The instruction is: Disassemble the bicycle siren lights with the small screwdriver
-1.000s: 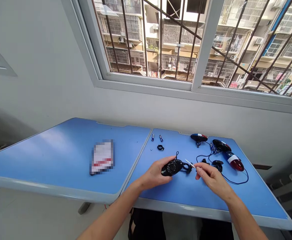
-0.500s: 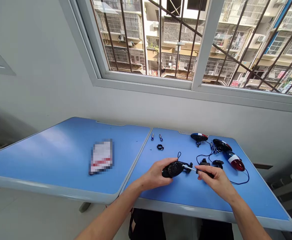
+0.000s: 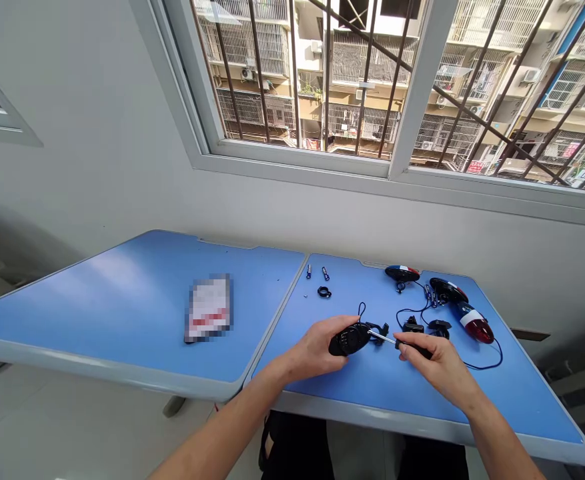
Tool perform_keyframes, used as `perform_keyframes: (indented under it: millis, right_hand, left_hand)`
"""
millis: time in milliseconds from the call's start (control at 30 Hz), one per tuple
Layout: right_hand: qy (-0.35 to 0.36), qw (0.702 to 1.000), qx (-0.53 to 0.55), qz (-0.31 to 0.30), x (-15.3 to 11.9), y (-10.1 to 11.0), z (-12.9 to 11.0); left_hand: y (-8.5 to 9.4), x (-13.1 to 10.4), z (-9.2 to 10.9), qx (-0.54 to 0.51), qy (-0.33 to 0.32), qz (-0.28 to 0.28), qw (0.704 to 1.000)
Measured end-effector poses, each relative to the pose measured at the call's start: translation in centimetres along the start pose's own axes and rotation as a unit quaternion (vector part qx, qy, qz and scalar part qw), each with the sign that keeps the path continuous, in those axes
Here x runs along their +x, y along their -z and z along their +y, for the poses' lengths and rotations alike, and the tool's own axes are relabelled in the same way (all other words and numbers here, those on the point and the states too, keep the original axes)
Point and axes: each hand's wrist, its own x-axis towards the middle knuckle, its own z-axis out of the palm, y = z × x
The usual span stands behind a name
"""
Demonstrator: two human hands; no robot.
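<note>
My left hand (image 3: 321,347) is closed around a black oval bicycle horn (image 3: 351,339) with a ribbed round grille facing up. A thin cord loop stands out from its far side. My right hand (image 3: 429,360) grips the dark handle of a screwdriver (image 3: 383,337), whose metal shaft points left with its tip at the horn's right end. Just behind the shaft is a black clamp-like part (image 3: 379,331); whether it is joined to the horn I cannot tell. Beyond the horn lie a black ring clamp (image 3: 324,292) and two batteries (image 3: 325,273).
At the right are more red, white and blue horns (image 3: 475,323) with black cables, and black brackets (image 3: 439,327) near my right hand. A blurred packet (image 3: 209,308) lies on the left blue table (image 3: 137,320). A wall and barred window stand behind.
The whole view has shifted slightly, so things appear a little further right. Both hands keep their hold, and the screwdriver tip stays at the horn's right end.
</note>
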Motion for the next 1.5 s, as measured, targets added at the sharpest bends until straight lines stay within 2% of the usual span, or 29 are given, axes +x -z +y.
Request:
perform_keyframes:
  millis: [433, 667, 900, 1133, 1233, 1400, 1500]
  right_hand:
    - [-0.021, 1.000, -0.003, -0.004, 0.1, -0.3, -0.3]
    - [-0.015, 1.000, -0.016, -0.007, 0.4, -0.3, -0.6]
    - [0.007, 0.997, -0.070, 0.000, 0.6, -0.1, -1.5]
    - [0.041, 0.986, -0.160, -0.015, 1.1, 0.0, -1.2]
    - [0.036, 0.989, -0.143, -0.007, 1.4, 0.1, -0.9]
    - [0.023, 0.998, -0.048, 0.019, 1.9, 0.0, -0.3]
    - [0.004, 0.999, -0.037, 0.030, 2.0, -0.1, -0.3]
  left_hand:
    - [-0.3, 0.0, -0.4, 0.016, -0.022, 0.014, 1.000]
    - [-0.3, 0.1, 0.0, 0.035, -0.027, -0.002, 0.999]
    - [-0.6, 0.2, -0.3, 0.078, -0.041, -0.006, 0.996]
    - [-1.0, 0.1, -0.8, 0.132, -0.043, -0.002, 0.990]
    - [-1.2, 0.0, -1.2, 0.152, -0.046, 0.010, 0.987]
    - [-1.5, -0.1, -1.5, 0.152, -0.059, 0.001, 0.987]
    - [-1.5, 0.0, -1.4, 0.151, -0.057, 0.013, 0.987]
